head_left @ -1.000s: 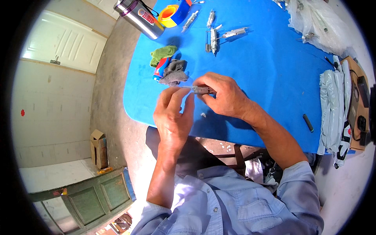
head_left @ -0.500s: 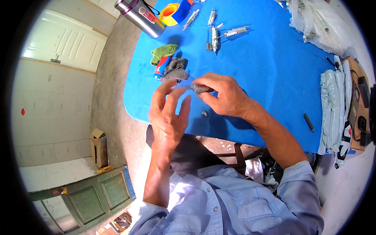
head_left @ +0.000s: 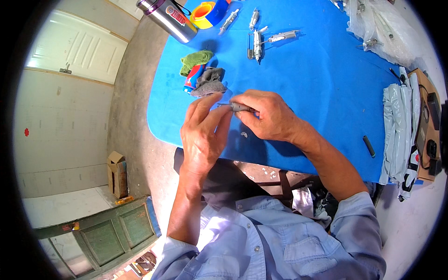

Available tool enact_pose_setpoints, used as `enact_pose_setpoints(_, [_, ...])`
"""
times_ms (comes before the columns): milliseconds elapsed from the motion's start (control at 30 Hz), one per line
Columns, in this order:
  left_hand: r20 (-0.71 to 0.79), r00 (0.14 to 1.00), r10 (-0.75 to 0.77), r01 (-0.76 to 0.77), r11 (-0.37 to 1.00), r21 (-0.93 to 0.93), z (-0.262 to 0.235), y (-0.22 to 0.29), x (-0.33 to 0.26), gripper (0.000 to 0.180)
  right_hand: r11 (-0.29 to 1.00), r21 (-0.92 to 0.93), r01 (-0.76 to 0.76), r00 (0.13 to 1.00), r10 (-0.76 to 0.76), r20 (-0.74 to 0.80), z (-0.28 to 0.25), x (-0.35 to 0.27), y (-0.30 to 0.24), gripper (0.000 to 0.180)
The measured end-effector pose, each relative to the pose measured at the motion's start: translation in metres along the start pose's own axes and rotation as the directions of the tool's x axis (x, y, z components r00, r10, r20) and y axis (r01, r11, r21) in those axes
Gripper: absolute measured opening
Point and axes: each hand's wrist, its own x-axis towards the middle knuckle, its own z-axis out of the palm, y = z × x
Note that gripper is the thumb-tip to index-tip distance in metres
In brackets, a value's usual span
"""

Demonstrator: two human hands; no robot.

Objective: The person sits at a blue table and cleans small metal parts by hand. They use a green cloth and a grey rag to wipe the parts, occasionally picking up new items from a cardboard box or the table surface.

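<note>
Since a second ago the left hand (head_left: 204,135) has loosened: fingers now spread, only their tips meeting the small grey metal part (head_left: 240,107). The right hand (head_left: 268,114) alone pinches it, above the near edge of the blue table cover (head_left: 326,84). Handling has likely passed to the right hand. Long axis lies left–right; thin end points left.

Brown carton (head_left: 117,173) — floor, left of table (head_left: 326,93)
</note>
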Motion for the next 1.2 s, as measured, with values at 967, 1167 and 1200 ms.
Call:
enact_pose_setpoints(967, [0.266,0.955,-0.132,0.175,0.974,-0.145,0.0,-0.007,0.003,0.008,0.987,-0.139,-0.077,0.987,0.096,0.133,0.001,-0.002,-0.001,0.014])
enact_pose_setpoints(1167, [0.366,0.927,-0.074,0.122,0.987,-0.109,-0.007,-0.016,0.005,0.009,0.977,-0.189,-0.1,0.974,0.135,0.182,0.004,-0.004,0.001,0.015])
enact_pose_setpoints(1200, [0.387,0.918,-0.094,0.138,0.987,-0.088,-0.007,-0.016,0.006,0.009,0.977,-0.189,-0.102,0.972,0.139,0.189,0.004,-0.004,-0.001,0.016])
